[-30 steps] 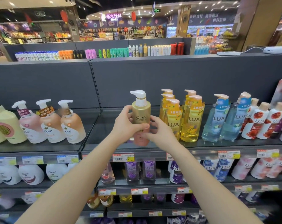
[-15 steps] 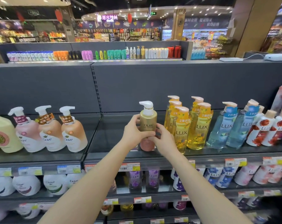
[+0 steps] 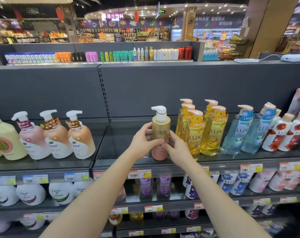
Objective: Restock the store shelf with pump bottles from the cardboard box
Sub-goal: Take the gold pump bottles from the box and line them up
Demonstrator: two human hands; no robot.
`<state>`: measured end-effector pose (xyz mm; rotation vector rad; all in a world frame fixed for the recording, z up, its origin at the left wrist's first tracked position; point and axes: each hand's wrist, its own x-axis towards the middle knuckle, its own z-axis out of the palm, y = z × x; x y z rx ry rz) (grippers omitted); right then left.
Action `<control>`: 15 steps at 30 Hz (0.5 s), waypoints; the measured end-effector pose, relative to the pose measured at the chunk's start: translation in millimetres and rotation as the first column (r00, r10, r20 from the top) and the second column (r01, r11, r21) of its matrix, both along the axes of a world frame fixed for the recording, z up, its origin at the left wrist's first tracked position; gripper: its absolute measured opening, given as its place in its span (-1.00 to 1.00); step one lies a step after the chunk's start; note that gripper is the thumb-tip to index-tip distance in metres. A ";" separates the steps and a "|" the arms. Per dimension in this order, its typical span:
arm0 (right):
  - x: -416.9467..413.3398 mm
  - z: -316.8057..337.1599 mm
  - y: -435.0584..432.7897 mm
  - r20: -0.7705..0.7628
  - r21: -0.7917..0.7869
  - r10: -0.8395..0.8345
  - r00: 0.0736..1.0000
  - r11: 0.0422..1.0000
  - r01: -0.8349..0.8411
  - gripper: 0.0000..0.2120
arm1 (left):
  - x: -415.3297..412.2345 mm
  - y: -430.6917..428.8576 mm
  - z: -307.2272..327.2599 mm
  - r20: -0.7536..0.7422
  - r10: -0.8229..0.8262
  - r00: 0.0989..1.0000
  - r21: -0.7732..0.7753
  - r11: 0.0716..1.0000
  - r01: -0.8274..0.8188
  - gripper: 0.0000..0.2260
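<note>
A gold and pink Olay pump bottle (image 3: pixel 161 127) with a white pump head stands upright on the dark top shelf (image 3: pixel 121 148), just left of the yellow Lux bottles (image 3: pixel 195 133). My left hand (image 3: pixel 142 143) wraps its left side. My right hand (image 3: pixel 176 148) holds its lower right side, fingers across the front. The bottle's base looks to rest on the shelf. The cardboard box is out of view.
Dove pump bottles (image 3: pixel 58 138) stand on the shelf section to the left, blue Lux bottles (image 3: pixel 240 133) and red-flowered ones (image 3: pixel 286 134) to the right. There is bare shelf between the Dove bottles and the Olay bottle. Lower shelves (image 3: pixel 154 188) carry more bottles and price tags.
Both hands have lowered the Olay bottle from above the shelf down onto it, beside the yellow Lux bottles. Both hands still hold it.
</note>
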<state>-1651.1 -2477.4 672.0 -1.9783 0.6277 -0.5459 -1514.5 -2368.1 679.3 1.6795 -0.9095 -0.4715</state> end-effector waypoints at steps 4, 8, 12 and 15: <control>-1.9 -0.8 2.2 0.004 0.004 0.000 1.000 1.000 0.000 -0.49 | -4.7 0.9 0.0 -0.006 0.010 1.000 0.011 1.000 -0.010 -0.36; -3.7 -2.1 10.6 -0.003 0.018 -0.015 1.000 1.000 0.015 -0.48 | -8.9 3.3 2.1 -0.032 0.021 0.999 0.028 0.999 -0.020 -0.35; -7.1 4.8 17.8 -0.040 0.029 -0.026 0.999 0.999 0.027 -0.45 | -16.2 7.5 8.3 0.000 0.011 1.000 0.095 0.995 -0.011 -0.24; -9.6 7.5 25.1 -0.160 0.025 -0.113 0.981 0.993 0.119 -0.32 | -24.6 19.1 10.6 0.017 0.089 0.996 0.099 0.991 -0.091 -0.06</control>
